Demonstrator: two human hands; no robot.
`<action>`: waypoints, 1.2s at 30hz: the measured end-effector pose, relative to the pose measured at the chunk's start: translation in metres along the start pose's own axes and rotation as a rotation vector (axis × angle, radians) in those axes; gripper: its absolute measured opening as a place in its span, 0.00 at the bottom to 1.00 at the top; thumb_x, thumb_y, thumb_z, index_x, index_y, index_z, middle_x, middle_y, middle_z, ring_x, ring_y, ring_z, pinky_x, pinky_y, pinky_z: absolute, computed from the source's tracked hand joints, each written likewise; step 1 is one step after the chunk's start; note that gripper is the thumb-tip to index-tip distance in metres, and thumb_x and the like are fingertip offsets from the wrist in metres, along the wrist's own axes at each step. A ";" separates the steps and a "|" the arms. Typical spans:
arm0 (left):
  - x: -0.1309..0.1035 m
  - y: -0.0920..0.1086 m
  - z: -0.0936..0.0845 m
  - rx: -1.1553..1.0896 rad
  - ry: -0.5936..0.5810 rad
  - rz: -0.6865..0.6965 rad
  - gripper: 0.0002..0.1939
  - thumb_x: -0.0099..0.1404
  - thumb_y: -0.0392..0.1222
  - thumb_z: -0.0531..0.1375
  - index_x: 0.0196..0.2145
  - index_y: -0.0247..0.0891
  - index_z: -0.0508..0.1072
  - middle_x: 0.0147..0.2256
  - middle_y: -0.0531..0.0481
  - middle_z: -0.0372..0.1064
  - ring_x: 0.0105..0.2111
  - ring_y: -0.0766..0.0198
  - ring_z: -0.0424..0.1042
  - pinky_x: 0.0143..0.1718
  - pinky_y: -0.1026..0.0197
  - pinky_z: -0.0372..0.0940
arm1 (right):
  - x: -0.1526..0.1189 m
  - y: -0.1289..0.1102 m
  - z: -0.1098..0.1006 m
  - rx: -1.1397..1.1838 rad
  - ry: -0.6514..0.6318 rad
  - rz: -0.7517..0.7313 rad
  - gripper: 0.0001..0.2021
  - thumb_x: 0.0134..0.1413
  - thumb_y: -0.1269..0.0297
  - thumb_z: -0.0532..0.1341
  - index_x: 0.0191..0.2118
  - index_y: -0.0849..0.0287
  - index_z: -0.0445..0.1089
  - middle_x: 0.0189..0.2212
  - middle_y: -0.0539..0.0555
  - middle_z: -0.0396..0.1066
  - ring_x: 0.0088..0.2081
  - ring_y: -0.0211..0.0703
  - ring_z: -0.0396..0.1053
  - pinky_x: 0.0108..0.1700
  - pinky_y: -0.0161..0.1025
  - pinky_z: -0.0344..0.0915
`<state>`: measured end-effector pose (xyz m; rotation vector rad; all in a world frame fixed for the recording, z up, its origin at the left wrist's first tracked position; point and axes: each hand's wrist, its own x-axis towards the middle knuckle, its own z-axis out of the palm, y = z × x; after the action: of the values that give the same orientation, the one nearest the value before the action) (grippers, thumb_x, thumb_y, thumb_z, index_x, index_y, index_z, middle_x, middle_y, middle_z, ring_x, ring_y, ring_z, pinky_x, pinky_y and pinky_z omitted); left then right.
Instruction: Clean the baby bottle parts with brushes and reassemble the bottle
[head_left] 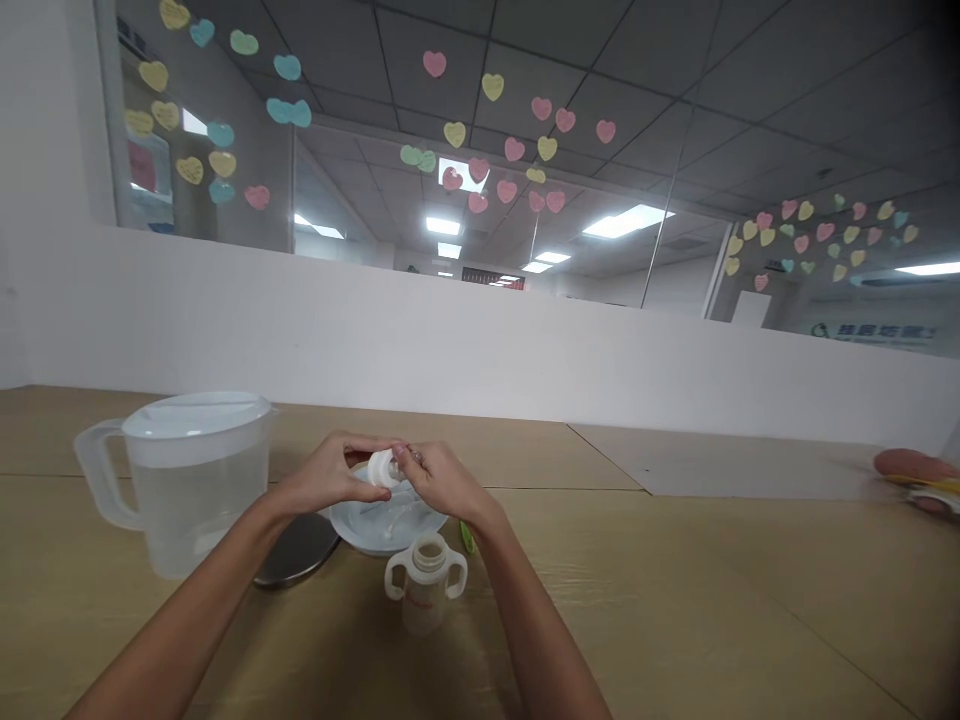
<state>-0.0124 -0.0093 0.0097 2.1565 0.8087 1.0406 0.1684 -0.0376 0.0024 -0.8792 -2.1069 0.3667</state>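
Note:
Above a pale bowl (367, 540), my left hand (337, 472) is closed on a white baby bottle collar (380, 468), gripped between thumb and fingers. My right hand (442, 482) pinches a small clear piece at the collar's right side, apparently the bottle's teat, mostly covered by the fingers. Below the hands, a baby bottle (424, 600) with two side handles stands upright with its mouth uncovered. Inside the bowl lie clear items that I cannot make out. Part of a green object (466, 538) shows beside the bowl, near my right wrist.
A translucent lidded pitcher (202, 500) with liquid stands on the left. Next to it lies a dark round disc (296, 552), partly behind my left forearm. A blurred reddish object (915, 468) sits at the table's far right. A white wall (420, 350) with windows rises behind the table.

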 end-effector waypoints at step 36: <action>-0.005 -0.058 0.023 1.028 -0.353 -0.400 0.19 0.48 0.46 0.58 0.36 0.36 0.77 0.37 0.36 0.74 0.36 0.48 0.72 0.33 0.57 0.63 | 0.008 0.073 0.043 -0.695 -0.414 0.602 0.26 0.33 0.55 0.69 0.42 0.63 0.72 0.42 0.63 0.72 0.44 0.54 0.69 0.41 0.42 0.65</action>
<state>-0.0105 0.0179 -0.0463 2.6535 1.7445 -0.0405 0.1650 0.0218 -0.0585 -2.0062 -2.3372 0.1071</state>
